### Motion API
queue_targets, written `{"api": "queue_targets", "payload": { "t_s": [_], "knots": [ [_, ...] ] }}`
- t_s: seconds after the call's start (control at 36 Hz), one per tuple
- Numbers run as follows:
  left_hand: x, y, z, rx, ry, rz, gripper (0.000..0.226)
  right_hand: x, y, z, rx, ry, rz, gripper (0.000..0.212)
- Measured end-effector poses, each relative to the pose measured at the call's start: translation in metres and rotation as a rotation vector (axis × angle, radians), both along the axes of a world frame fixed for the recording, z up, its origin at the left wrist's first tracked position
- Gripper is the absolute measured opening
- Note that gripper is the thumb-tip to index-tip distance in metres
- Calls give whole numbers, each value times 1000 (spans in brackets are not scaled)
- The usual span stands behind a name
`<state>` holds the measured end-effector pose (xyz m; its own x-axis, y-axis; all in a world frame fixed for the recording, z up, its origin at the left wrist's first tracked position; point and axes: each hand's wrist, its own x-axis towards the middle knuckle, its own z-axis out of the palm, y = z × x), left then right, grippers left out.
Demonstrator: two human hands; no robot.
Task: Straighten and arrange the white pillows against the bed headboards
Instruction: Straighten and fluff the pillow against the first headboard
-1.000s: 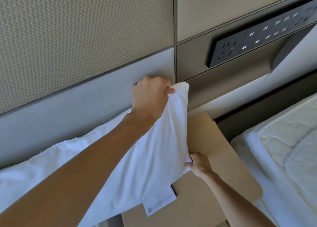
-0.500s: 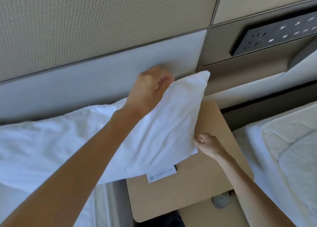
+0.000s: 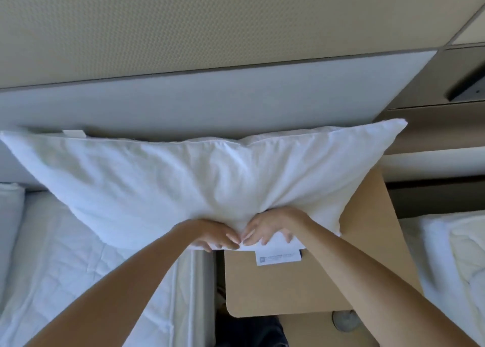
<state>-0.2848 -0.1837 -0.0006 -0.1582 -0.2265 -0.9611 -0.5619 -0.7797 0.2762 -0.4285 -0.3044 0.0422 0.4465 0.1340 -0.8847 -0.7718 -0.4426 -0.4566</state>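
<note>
A: Where's the pillow [image 3: 162,178]?

B: Propped along the grey headboard [image 3: 210,97], its right end hanging past the bed [image 3: 78,268] over the wooden bench [image 3: 301,281].

A: How will it handle?

B: Light, soft, saggy, I'd judge; hold the seams or corners.

A: The hands?

B: Left hand [image 3: 212,235] and right hand [image 3: 270,227] meet at its lower edge, fingers [image 3: 231,239] curled, pinching fabric above the label [image 3: 278,258].

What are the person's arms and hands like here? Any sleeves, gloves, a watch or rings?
Both arms are bare as far as the picture shows: no sleeves come into view. The left hand and the right hand wear no gloves, and no watch, bracelet or ring shows on either wrist or on the fingers. The nails look short and unpainted, though they are small in this view.
</note>
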Motion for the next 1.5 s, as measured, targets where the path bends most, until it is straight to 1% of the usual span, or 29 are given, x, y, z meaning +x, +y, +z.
{"api": "queue_targets", "payload": {
  "t_s": [0.03,0.08,0.14,0.19,0.28,0.33,0.39,0.44,0.53,0.61,0.67,0.69,0.75,0.81,0.86,0.94,1.0,1.14,1.25,1.33,1.39,1.44,1.5],
  "knots": [
    [7,-8,0,-7,-6,-22,53,3,-6,0,-12,-1,-7,53],
    [21,-25,3,-62,-41,-29,54,9,-23,-1,-48,-14,-64,53],
    [34,-42,9,-110,-69,11,51,16,-43,-2,-89,-39,-112,55],
    [45,-56,17,-136,-79,59,50,24,-58,1,-160,-42,-109,55],
    [53,-68,18,-150,-73,76,50,33,-73,-2,-175,-39,-121,54],
    [54,-69,13,-160,-74,58,50,36,-73,-4,-180,-10,-104,58],
    [55,-63,9,-163,-69,32,51,32,-68,-5,-178,54,-75,66],
    [63,-53,10,-125,-24,2,55,20,-71,-1,-153,92,-42,72],
    [88,-40,22,-6,72,-9,64,1,-95,11,-120,163,10,77],
    [111,-42,39,55,76,-21,65,-11,-126,29,-117,192,17,81],
    [122,-45,48,65,51,-27,64,-16,-141,32,-85,143,-84,71],
    [126,-44,51,71,33,-29,63,-18,-143,31,-103,138,-92,67],
    [128,-39,53,66,-33,-28,61,-24,-140,31,-203,141,-14,77],
    [123,-33,48,17,-116,-39,60,-34,-134,19,-294,91,-31,83],
    [117,-26,45,-26,-169,-36,59,-47,-128,8,-330,53,-95,78],
    [109,-11,49,-74,-207,21,57,-65,-114,11,-339,11,-196,68],
    [106,3,54,-149,-258,71,53,-77,-105,20,-334,-42,-277,60],
    [85,35,85,-461,-497,122,42,-103,-88,49,-424,-222,-504,48],
    [68,66,120,-668,-705,284,33,-118,-74,80,-522,-364,-667,39],
    [45,81,153,-805,-878,322,30,-124,-56,113,-659,-455,-673,32],
    [26,87,175,-956,-980,350,29,-125,-45,133,-767,-540,-656,32],
    [7,93,193,-1137,-1079,336,24,-126,-31,153,-856,-621,-647,31],
    [-11,100,204,-1238,-1164,336,22,-127,-16,172,-960,-681,-624,29]
  ]
}}
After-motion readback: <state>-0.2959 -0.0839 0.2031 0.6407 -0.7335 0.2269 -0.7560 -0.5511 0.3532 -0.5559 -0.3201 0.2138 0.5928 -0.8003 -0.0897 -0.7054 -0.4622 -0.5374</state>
